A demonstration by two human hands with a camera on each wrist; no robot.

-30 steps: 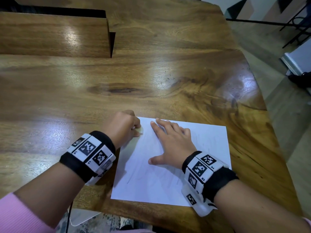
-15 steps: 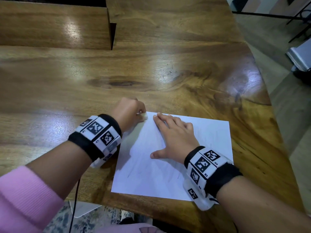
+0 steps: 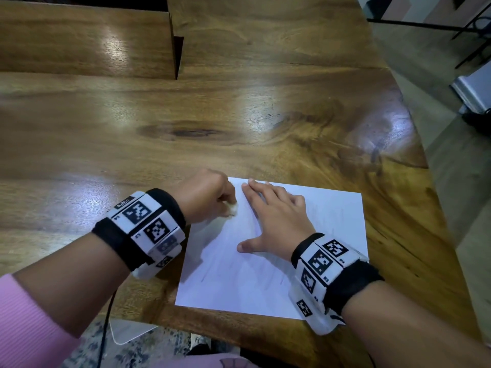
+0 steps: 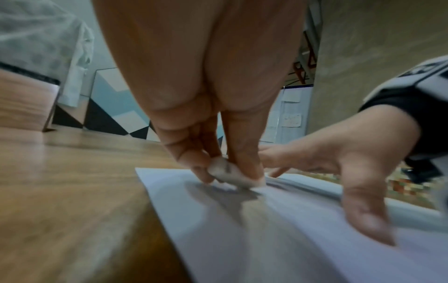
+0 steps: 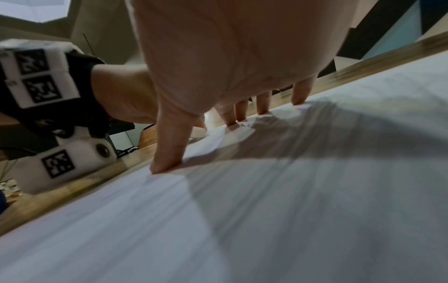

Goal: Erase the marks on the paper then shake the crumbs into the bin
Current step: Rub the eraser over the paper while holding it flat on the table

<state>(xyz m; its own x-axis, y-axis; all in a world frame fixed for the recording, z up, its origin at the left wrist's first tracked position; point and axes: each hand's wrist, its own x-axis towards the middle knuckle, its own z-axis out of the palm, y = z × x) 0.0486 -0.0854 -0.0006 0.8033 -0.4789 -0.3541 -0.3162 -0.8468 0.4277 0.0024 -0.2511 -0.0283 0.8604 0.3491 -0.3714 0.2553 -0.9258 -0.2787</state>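
Note:
A white sheet of paper (image 3: 329, 224) with faint pencil strokes lies near the front edge of the wooden table (image 3: 239, 107). My left hand (image 3: 207, 197) pinches a small white eraser (image 3: 234, 207) and presses it on the sheet's far left corner. In the left wrist view the eraser (image 4: 230, 173) sits between thumb and fingertips, touching the paper (image 4: 278, 239). My right hand (image 3: 276, 221) lies flat on the sheet with fingers spread, holding it down. From the right wrist, the thumb and fingertips (image 5: 167, 159) press on the paper (image 5: 266, 220). No bin is in view.
A raised wooden block (image 3: 87, 38) stands at the table's far left. The table's right edge drops to a grey floor (image 3: 451, 181). A white object (image 3: 130, 332) lies on the patterned rug below the front edge.
The left hand with the eraser has shifted back and forth at the sheet's far left corner, now slightly nearer. The right hand stays flat on the paper. The head view has tilted a little.

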